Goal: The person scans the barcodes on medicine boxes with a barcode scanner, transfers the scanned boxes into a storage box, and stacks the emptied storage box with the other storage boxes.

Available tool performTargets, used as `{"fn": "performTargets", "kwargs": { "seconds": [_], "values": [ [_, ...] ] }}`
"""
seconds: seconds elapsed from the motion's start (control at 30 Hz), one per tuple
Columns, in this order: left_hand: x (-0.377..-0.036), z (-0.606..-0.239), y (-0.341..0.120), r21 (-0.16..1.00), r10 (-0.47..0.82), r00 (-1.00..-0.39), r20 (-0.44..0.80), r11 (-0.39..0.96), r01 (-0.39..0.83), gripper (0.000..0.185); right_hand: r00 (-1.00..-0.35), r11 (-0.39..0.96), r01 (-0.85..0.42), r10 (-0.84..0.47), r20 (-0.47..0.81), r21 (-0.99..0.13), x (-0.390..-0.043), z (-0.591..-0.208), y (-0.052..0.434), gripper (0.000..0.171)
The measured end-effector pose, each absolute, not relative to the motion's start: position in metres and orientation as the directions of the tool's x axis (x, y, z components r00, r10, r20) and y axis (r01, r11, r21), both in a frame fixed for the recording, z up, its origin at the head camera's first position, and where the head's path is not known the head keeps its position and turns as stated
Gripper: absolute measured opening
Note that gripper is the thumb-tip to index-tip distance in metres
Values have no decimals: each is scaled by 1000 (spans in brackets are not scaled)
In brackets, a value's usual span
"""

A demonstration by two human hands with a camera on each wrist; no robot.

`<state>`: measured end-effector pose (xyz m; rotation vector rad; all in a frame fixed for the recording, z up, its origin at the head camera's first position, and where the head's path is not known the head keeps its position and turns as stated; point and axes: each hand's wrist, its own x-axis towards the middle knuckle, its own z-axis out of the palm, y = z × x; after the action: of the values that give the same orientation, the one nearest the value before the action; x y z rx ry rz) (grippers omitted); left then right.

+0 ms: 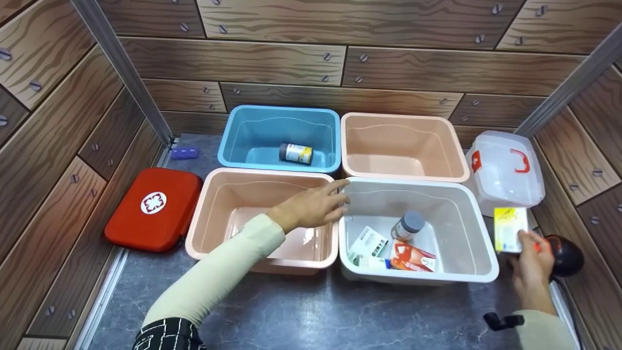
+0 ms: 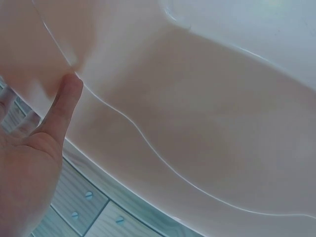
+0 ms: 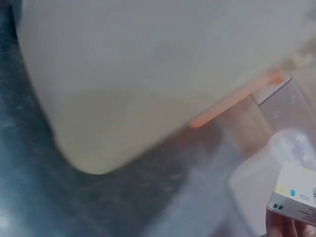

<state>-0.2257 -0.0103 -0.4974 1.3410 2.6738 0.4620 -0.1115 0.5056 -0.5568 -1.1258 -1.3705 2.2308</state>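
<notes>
**Two hands working at the bins**

The right hand (image 1: 530, 257) is gripping a yellow-and-white box (image 1: 509, 228) by its lower edge, holding it upright near the counter's right edge, just right of the white bin (image 1: 478, 228) and in front of the clear first-aid case (image 1: 505, 170). The left hand (image 1: 311, 206) is reaching with fingers straight and relaxed, grasping nothing, hovering over the near pink bin (image 1: 209, 218) with fingertips at the white bin's rim. Inside the white bin, a grey-capped bottle (image 1: 408, 225) and several packets are lying. A red pouch (image 1: 153, 209) is sitting toward the counter's left edge.
</notes>
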Motion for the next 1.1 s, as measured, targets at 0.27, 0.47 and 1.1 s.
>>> {"fn": "performTargets", "kwargs": {
  "seconds": [0.27, 0.47, 1.1],
  "values": [
    [-226, -498, -10, 324, 796, -604, 34, 563, 760, 38, -816, -386, 18, 528, -237, -922, -143, -490, 510, 25],
    [-226, -497, -10, 338, 795, -606, 17, 566, 752, 39, -886, -183, 7, 455, -91, -983, -182, -444, 492, 25],
    [-224, -497, -11, 327, 802, -595, 53, 549, 769, 36, -986, 592, 18, 142, 82, -805, -323, -456, 375, 47]
  ]
}}
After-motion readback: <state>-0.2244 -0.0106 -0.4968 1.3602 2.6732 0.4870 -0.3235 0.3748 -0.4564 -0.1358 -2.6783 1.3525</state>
